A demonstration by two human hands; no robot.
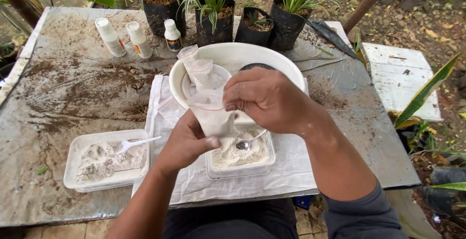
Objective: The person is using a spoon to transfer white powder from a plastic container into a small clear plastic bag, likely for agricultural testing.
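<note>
Both grips closed on a clear powder-filled zip bag (209, 115), left hand (187, 142) below, right hand (264, 98) above; outdoors, over dusty grey metal surface (58, 74) amid potted plants (213, 11).

Soft, even daylight, with no hard shadows or glare. Focus is sharp throughout; wide-angle distortion bends the counter (58, 74) edges. The white bowl (233, 54) appears slightly overexposed.

1 view only, head-worn, looking steeply down and forward from the seated person's own position. Close range: forearms enter from the bottom edge, left hand (187, 142) and right hand (264, 98) sit mid-frame. Grey table (58, 74) fills most of the frame; potted plants (213, 6) line its far edge, ground beyond at right.
</note>
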